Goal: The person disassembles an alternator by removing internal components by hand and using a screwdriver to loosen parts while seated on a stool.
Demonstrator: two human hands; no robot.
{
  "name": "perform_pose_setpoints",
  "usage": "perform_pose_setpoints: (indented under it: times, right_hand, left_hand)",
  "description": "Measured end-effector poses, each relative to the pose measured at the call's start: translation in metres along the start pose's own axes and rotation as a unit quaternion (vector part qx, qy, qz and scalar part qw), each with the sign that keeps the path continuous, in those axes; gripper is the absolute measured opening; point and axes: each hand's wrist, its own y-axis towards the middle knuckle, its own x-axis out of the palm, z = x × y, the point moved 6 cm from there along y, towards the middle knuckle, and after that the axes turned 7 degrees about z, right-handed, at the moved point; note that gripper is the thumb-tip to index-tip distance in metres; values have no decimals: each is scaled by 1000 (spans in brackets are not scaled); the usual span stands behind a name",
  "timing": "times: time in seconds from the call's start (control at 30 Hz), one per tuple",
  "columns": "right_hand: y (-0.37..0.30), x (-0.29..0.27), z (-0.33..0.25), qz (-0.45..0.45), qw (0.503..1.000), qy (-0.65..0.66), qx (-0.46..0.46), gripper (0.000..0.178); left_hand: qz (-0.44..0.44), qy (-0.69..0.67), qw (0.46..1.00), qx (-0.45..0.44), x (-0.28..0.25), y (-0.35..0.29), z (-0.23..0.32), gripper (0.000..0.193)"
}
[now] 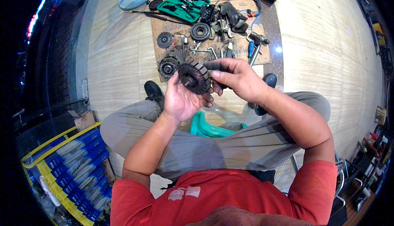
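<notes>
Holding 1 toothed wheel: left hand beneath; right hand alongside.

Left fingers curled palm-up, right fingers bent beside.

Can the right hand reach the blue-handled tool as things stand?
Probably yes: the blue-handled tool lies uncovered ahead of the right hand, though that hand is busy at the toothed round part the left hand holds.

A tool case and grimy parts show a workshop.
</notes>
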Motion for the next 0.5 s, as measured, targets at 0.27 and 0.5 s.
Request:
perform_pose_setpoints:
  times: [0.27, 0.5]
  right_hand:
    - [-1, 1, -1, -3, 1000, -26, -3, 32]
    - [2, -7, 1, 43, 994, -96, -37, 34]
  left_hand:
    - [5, -25, 1000, -1, 3, -1, -1, 74]
    - [1, 4, 1000, 27, 0, -1, 2, 69]
